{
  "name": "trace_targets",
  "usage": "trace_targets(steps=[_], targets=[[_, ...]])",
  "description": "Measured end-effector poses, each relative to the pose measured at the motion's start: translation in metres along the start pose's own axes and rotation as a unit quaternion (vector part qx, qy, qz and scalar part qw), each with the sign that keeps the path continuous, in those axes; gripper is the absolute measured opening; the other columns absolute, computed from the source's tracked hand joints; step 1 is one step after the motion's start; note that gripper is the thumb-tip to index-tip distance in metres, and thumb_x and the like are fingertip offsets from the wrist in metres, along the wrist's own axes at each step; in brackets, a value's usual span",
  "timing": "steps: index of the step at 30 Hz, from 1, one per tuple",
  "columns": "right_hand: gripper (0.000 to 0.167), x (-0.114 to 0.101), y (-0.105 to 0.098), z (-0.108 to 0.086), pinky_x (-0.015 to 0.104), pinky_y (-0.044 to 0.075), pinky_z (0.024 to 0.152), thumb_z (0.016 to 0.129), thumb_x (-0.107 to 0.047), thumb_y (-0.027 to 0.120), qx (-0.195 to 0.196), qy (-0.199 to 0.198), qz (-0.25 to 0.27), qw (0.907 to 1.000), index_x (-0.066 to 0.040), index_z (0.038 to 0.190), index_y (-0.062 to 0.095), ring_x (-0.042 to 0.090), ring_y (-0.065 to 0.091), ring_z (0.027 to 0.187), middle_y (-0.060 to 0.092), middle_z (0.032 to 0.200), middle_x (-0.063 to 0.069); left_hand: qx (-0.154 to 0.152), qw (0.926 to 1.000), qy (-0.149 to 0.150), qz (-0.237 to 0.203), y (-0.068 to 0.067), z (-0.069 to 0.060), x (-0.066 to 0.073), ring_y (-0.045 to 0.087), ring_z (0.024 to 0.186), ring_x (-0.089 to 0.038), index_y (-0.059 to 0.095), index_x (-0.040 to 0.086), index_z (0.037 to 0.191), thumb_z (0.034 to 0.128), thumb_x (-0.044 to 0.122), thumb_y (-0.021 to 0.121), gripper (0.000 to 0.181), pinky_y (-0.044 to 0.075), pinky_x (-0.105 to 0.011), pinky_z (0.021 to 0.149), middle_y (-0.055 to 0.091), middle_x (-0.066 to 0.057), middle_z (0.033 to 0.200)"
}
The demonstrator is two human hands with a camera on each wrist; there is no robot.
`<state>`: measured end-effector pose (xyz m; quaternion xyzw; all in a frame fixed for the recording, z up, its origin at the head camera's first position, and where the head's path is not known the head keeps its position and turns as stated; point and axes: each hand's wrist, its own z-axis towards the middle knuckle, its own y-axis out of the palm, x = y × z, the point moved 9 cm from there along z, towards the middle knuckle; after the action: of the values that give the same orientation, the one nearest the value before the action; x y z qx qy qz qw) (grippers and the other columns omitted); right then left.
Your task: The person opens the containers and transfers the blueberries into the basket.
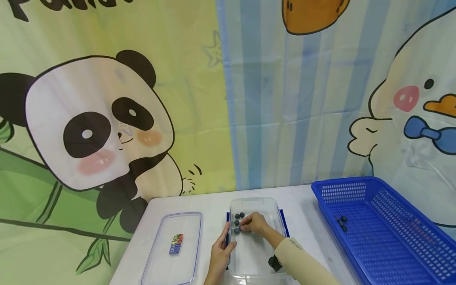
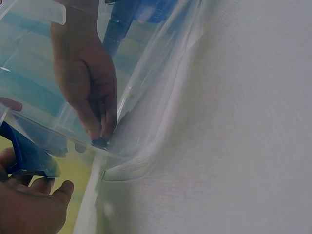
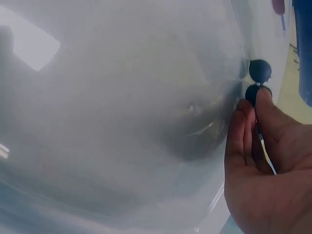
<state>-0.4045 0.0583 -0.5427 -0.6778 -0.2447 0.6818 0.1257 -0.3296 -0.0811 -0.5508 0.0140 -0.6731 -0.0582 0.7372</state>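
A clear plastic container (image 1: 256,269) with blue side latches lies on the white table. Small dark balls (image 1: 236,230) sit along its left side, near the far end. My right hand (image 1: 254,223) reaches inside and pinches a small dark ball (image 3: 251,93) between thumb and fingertips, right beside another dark ball (image 3: 260,71). My left hand (image 1: 219,253) holds the container's left wall, thumb at the rim. In the left wrist view, its fingers curl by a lowered blue latch (image 2: 29,153); part of that hand is cut off by the frame.
A clear lid (image 1: 185,267) with a coloured label (image 1: 176,244) lies left of the container. At the right stands a blue perforated basket (image 1: 374,221) with several dark balls (image 1: 343,219) in it. A printed curtain (image 1: 270,118) hangs behind the table.
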Motion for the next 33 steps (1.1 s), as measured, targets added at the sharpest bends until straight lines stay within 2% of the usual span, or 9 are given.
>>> trace_targets(steps=[4, 6, 10, 13, 17, 20, 25, 29, 33], targets=[[0.011, -0.012, -0.007, -0.003, 0.022, 0.050, 0.057, 0.074, -0.002, 0.074, 0.020, -0.040, -0.037, 0.9983, -0.001, 0.085, 0.073, 0.008, 0.058, 0.065, 0.070, 0.076, 0.004, -0.001, 1.0000, 0.000, -0.003, 0.000, 0.000, 0.001, 0.020, 0.135, -0.027, 0.035, 0.006, 0.141, 0.0823, -0.004, 0.056, 0.063, 0.018, -0.032, 0.106, 0.026, -0.011, 0.148], [0.011, -0.016, -0.012, -0.006, 0.022, 0.049, 0.056, 0.073, -0.004, 0.075, 0.031, -0.048, -0.044, 0.9974, -0.002, 0.085, 0.073, 0.008, 0.058, 0.066, 0.070, 0.076, 0.004, -0.001, 1.0000, -0.001, -0.003, 0.000, -0.001, 0.001, 0.021, 0.135, -0.027, 0.035, 0.006, 0.141, 0.0823, -0.004, 0.056, 0.063, 0.019, -0.032, 0.106, 0.026, -0.010, 0.148], [0.013, -0.026, -0.019, -0.013, 0.023, 0.051, 0.059, 0.077, -0.006, 0.072, 0.022, -0.051, -0.011, 0.9984, -0.002, 0.089, 0.073, 0.009, 0.060, 0.068, 0.070, 0.081, 0.004, 0.004, 1.0000, -0.003, 0.002, 0.000, -0.002, 0.001, 0.021, 0.135, -0.028, 0.035, 0.006, 0.141, 0.0826, -0.002, 0.057, 0.063, 0.019, -0.034, 0.106, 0.027, -0.010, 0.147], [0.015, -0.044, -0.029, -0.019, 0.027, 0.054, 0.066, 0.081, -0.007, 0.068, 0.010, -0.071, 0.014, 0.9973, -0.001, 0.094, 0.071, 0.012, 0.063, 0.073, 0.070, 0.085, 0.005, 0.005, 1.0000, -0.002, 0.005, 0.000, -0.003, 0.001, 0.022, 0.135, -0.028, 0.036, 0.007, 0.141, 0.0828, -0.002, 0.056, 0.062, 0.020, -0.036, 0.107, 0.027, -0.010, 0.147], [0.018, -0.067, -0.057, -0.027, 0.030, 0.055, 0.070, 0.083, -0.011, 0.067, 0.012, -0.104, 0.013, 0.9944, -0.004, 0.098, 0.071, 0.015, 0.064, 0.079, 0.069, 0.091, 0.006, 0.005, 1.0000, 0.003, 0.007, 0.000, -0.002, 0.002, 0.022, 0.135, -0.028, 0.036, 0.008, 0.141, 0.0830, -0.001, 0.056, 0.062, 0.019, -0.035, 0.107, 0.027, -0.010, 0.147], [0.020, -0.070, -0.089, -0.036, 0.032, 0.055, 0.074, 0.083, -0.015, 0.066, 0.026, -0.105, 0.000, 0.9941, -0.006, 0.101, 0.071, 0.016, 0.064, 0.083, 0.069, 0.094, 0.005, 0.007, 0.9999, 0.005, 0.007, 0.001, -0.001, 0.001, 0.021, 0.135, -0.028, 0.037, 0.008, 0.141, 0.0825, -0.002, 0.057, 0.062, 0.019, -0.033, 0.106, 0.029, -0.009, 0.147], [0.027, -0.050, -0.161, -0.053, 0.038, 0.053, 0.080, 0.086, -0.017, 0.065, 0.069, -0.094, -0.020, 0.9930, -0.002, 0.108, 0.067, 0.023, 0.063, 0.091, 0.068, 0.100, 0.010, 0.015, 0.9998, 0.009, 0.006, -0.001, -0.003, 0.000, 0.021, 0.135, -0.027, 0.039, 0.007, 0.140, 0.0810, -0.004, 0.058, 0.063, 0.018, -0.032, 0.106, 0.032, -0.008, 0.146], [0.033, -0.013, -0.224, -0.069, 0.044, 0.052, 0.083, 0.088, -0.020, 0.062, 0.103, -0.078, -0.058, 0.9899, 0.000, 0.114, 0.064, 0.030, 0.061, 0.097, 0.065, 0.106, 0.016, 0.016, 0.9998, 0.011, 0.010, -0.003, -0.003, 0.003, 0.022, 0.135, -0.027, 0.040, 0.008, 0.139, 0.0815, -0.004, 0.058, 0.062, 0.018, -0.032, 0.106, 0.031, -0.009, 0.146], [0.039, 0.030, -0.269, -0.090, 0.050, 0.049, 0.086, 0.090, -0.024, 0.060, 0.108, -0.035, -0.076, 0.9907, 0.003, 0.118, 0.060, 0.034, 0.059, 0.100, 0.064, 0.109, 0.018, 0.011, 0.9999, 0.011, 0.004, -0.002, -0.003, 0.003, 0.022, 0.135, -0.028, 0.040, 0.008, 0.139, 0.0819, -0.004, 0.057, 0.062, 0.018, -0.032, 0.106, 0.029, -0.010, 0.147]])
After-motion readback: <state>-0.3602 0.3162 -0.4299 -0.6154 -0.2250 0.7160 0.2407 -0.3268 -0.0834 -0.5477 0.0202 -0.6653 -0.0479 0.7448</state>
